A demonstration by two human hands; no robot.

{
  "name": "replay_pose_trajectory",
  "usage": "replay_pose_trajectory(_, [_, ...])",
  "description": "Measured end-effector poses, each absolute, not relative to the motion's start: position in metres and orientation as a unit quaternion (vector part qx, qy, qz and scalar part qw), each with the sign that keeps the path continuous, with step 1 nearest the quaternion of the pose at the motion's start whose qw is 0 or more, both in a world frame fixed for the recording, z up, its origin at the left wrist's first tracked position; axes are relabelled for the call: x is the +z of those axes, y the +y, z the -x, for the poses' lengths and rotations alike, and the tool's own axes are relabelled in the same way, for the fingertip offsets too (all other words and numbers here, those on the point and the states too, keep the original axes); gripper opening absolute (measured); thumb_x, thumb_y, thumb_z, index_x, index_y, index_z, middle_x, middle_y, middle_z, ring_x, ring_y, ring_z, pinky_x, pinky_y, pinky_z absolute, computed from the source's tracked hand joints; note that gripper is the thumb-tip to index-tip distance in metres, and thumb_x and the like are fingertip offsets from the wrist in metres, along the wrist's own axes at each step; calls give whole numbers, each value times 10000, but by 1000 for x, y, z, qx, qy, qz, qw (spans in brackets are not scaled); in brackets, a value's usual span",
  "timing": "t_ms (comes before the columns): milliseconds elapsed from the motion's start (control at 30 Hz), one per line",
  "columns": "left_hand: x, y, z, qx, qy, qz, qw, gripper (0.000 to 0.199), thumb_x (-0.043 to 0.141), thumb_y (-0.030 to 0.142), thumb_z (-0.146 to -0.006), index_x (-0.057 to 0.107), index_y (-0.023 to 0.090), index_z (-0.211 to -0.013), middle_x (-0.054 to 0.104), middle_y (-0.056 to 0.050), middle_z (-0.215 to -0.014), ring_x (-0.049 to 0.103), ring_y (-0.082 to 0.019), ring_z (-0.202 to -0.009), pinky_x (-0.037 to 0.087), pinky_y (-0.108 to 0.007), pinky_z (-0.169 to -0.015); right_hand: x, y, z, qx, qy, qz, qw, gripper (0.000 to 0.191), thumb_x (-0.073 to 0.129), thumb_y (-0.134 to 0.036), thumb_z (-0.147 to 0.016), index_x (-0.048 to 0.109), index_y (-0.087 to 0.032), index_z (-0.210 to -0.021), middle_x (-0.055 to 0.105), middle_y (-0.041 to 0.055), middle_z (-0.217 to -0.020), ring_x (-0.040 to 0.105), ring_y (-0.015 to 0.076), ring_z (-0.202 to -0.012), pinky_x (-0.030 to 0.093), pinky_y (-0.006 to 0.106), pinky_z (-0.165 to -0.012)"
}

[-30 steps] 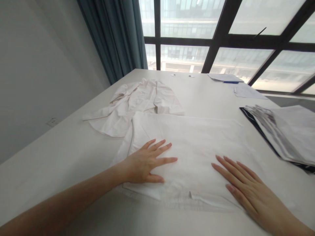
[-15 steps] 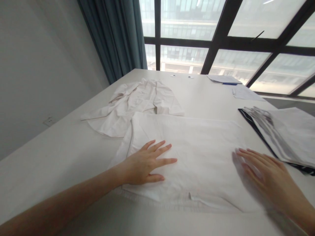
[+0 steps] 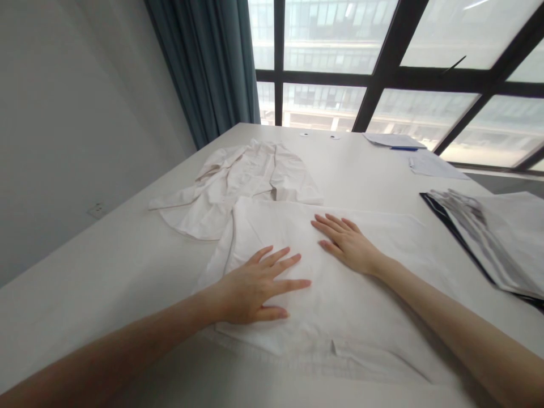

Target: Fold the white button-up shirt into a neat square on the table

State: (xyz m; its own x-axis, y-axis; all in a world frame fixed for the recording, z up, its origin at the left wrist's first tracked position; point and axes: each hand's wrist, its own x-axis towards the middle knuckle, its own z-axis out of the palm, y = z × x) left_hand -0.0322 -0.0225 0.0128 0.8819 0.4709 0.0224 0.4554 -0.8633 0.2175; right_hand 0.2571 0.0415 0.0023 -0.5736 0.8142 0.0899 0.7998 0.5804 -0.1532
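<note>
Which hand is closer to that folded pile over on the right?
Right. The right hand lies on the white cloth, left of the folded pile and not touching it. The left hand is on the same cloth, farther left from the pile.

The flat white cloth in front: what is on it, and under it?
On it are the left hand, spread, and the right hand. White table shows beside the cloth; whatever lies beneath is covered and cannot be seen.
</note>
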Motion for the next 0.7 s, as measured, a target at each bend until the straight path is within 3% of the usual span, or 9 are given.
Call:
replay_pose_trajectory(133, [12,-23,33,46,237,-964,108,622,550,516,-932,357,366,-1504,240,-96,-1622,205,-371,-1487,170,-575,-1176,-6,63,-288,23,-851,520,66,601,224,-557,-1008,276,-322,-1558,316,42,-1600,280,245,-1468,249,527,-1165])
replay_pose_trajectory(333, [12,-23,32,42,242,-962,114,618,553,519,-929,366,368,-1498,244,-92,-1621,203,-369,-1488,165,-573,-1179,-12,72,-347,-3,-776,630,31,635,168,-566,-993,335,-288,-1539,310,38,-1604,294,241,-1463,255,511,-1169])
replay_pose_trajectory(567, [11,-21,34,55,268,-954,122,552,483,480,-981,355,352,-1503,292,-56,-1609,229,-295,-1491,160,-500,-1207,-15,73,-356,-14,-774,632,42,663,162,-573,-992,355,-245,-1535,323,62,-1598,295,264,-1462,271,514,-1165])
replay_pose_trajectory(700, [14,-13,24,41,307,-942,129,548,395,498,-1015,303,322,-1526,244,-75,-1625,191,-274,-1505,166,-494,-1203,-17,73,-354,-17,-775,630,49,655,162,-570,-992,359,-255,-1532,339,66,-1590,313,265,-1454,281,515,-1159])
